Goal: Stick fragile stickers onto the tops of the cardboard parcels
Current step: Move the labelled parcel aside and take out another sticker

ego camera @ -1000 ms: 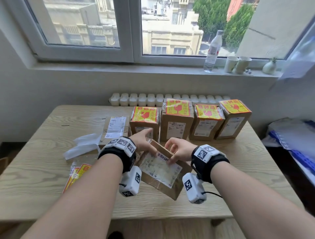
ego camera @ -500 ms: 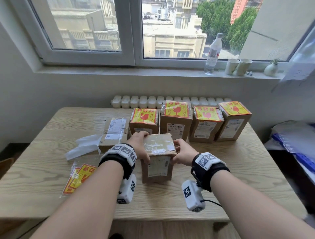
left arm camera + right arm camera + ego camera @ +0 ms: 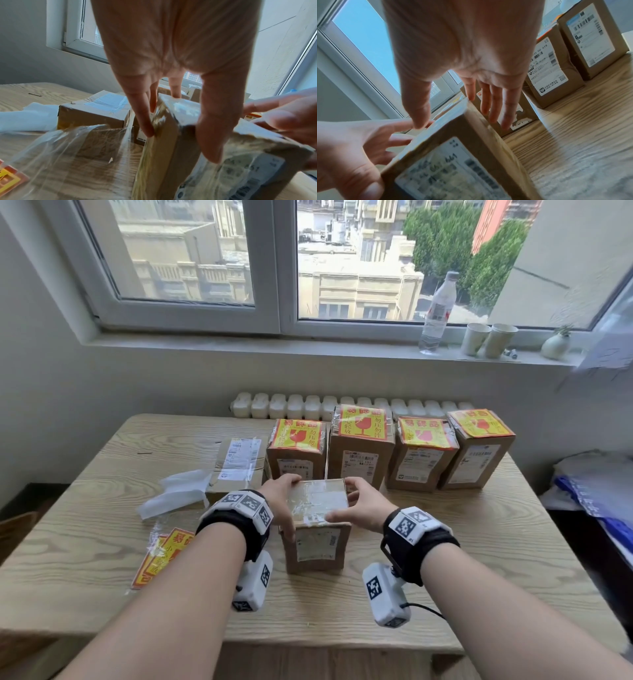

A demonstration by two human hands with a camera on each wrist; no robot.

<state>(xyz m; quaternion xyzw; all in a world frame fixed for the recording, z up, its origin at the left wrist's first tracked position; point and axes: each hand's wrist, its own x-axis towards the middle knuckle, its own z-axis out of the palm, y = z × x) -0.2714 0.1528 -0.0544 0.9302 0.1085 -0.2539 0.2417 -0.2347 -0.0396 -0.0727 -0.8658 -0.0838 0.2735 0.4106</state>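
Now the left hand (image 3: 279, 505) and right hand (image 3: 363, 505), fingers straight, steady a bare-topped parcel (image 3: 317, 546) upright; next, I judge, comes peeling one from the sticker pack (image 3: 164, 556) at nine o'clock.

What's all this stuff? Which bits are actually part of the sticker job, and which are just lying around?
Part of the job:
bare parcel, touched by left hand and right hand; row of four stickered parcels; flat parcel without sticker; pack of fragile stickers.

Just lying about:
water bottle, paper cups and small vase on the windowsill; white wrapper on the table.
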